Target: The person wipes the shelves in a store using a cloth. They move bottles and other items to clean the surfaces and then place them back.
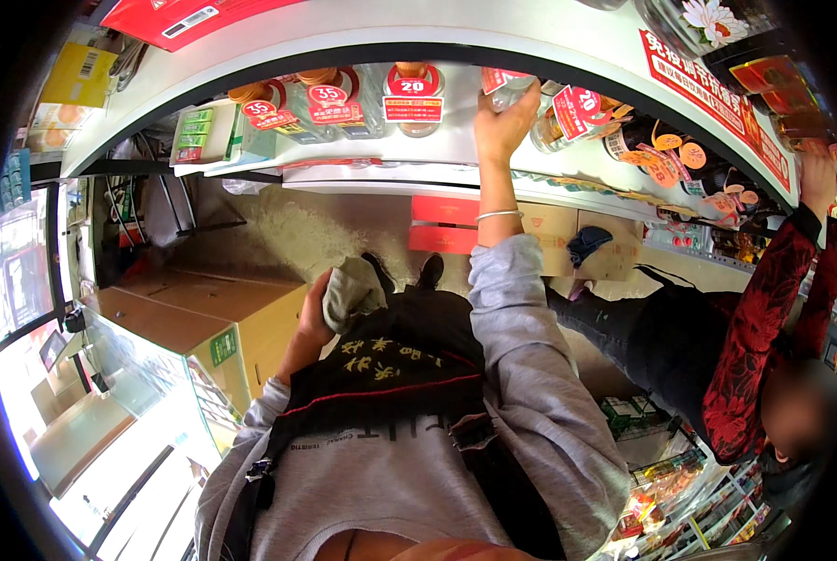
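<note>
My right hand (505, 126) reaches up to the white shelf, its fingers closed around a clear glass jar (500, 84) with a red label; the hand hides part of it. To its left stands a glass jar (414, 110) with a red and white tag and a wooden-looking lid. Beyond that are more tagged jars (343, 107). Just right of my hand another clear jar (549, 136) leans in view. Down by my waist, my left hand (313, 310) is closed on a crumpled grey-green cloth (355, 292), in front of my black apron (395, 360).
Dark bottles with orange tags (657, 154) line the shelf's right part. A person in red patterned sleeves (759, 346) reaches up at the right. Red boxes (444, 224) and brown cartons (544, 229) sit below the shelf; a wood-and-glass counter (203, 299) stands at left.
</note>
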